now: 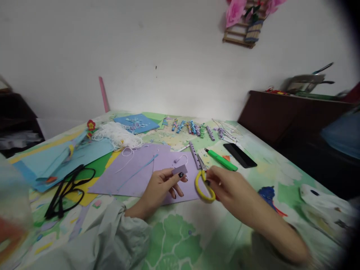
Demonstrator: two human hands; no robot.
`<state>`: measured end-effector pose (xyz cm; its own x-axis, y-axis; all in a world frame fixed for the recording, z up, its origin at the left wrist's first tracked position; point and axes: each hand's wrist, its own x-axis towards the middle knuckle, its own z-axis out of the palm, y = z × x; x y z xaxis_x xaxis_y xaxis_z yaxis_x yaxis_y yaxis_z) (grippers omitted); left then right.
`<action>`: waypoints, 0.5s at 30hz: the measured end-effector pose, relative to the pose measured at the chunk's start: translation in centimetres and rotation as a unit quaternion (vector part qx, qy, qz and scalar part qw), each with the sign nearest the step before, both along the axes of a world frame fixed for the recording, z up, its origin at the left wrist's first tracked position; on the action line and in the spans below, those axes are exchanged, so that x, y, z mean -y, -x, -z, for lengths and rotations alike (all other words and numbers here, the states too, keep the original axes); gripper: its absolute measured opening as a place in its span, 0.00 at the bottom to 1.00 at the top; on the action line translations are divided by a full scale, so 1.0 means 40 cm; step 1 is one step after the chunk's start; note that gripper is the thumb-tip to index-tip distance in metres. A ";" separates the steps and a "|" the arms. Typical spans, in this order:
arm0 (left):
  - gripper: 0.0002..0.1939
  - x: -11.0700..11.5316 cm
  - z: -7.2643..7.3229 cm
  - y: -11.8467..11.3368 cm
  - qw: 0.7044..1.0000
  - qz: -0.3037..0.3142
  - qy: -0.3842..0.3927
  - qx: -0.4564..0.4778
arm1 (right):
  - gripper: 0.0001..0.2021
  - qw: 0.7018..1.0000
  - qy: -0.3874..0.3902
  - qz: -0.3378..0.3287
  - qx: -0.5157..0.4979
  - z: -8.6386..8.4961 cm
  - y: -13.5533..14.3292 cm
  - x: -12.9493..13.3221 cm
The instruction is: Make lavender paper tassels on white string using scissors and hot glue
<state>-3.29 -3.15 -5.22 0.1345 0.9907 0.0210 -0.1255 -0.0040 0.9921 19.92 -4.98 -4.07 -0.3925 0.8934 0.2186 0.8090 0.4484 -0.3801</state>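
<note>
Between the thumb and fingers of my left hand [163, 184] is a small purple foam piece [180, 170]. My right hand [226, 189] is closed at the yellow-handled scissors [204, 187], whose blades point away from me. Just beyond the blades lies a purple tube with dots [194, 154]. Purple foam sheets [137, 170] spread under and behind my left hand. A short white cord with a purple end [180, 160] rests on the sheet near the held piece. The green utility knife [222, 160] lies beyond my right hand.
A black phone [240, 155] lies to the right. At the left are white string [118, 135], blue foam sheets [75, 157] and black-framed glasses [70, 189]. Several decorated tubes [192, 127] line the back. A dark cabinet [270, 116] flanks the table's right side.
</note>
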 end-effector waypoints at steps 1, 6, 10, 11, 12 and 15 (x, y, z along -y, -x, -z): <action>0.17 -0.001 -0.003 0.002 1.000 -0.003 0.004 0.004 | 0.06 0.998 0.008 0.037 0.050 -0.022 0.035 -0.042; 0.14 -0.006 -0.011 0.016 0.999 -0.022 0.021 0.019 | 0.08 0.982 0.041 0.148 0.113 -0.006 0.100 -0.136; 0.13 -0.009 -0.003 0.019 0.997 -0.051 0.027 0.044 | 0.15 0.976 0.063 0.184 0.097 0.012 0.082 -0.144; 0.14 -0.009 -0.001 0.018 0.997 -0.057 0.027 0.053 | 0.17 0.976 0.068 0.189 0.089 0.010 0.078 -0.145; 0.15 -0.010 0.001 0.016 0.996 -0.061 0.027 0.062 | 0.18 0.975 0.074 0.192 0.080 0.008 0.074 -0.148; 0.14 -0.011 0.004 0.014 0.994 -0.062 0.030 0.088 | 0.23 0.975 0.090 0.200 0.037 0.002 0.060 -0.158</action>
<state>-3.85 -2.69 -5.39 0.0099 0.9996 -0.0257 -0.2994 0.0275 0.9537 17.52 1.33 -4.16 -0.0141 0.9995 0.0275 0.9338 0.0230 -0.3570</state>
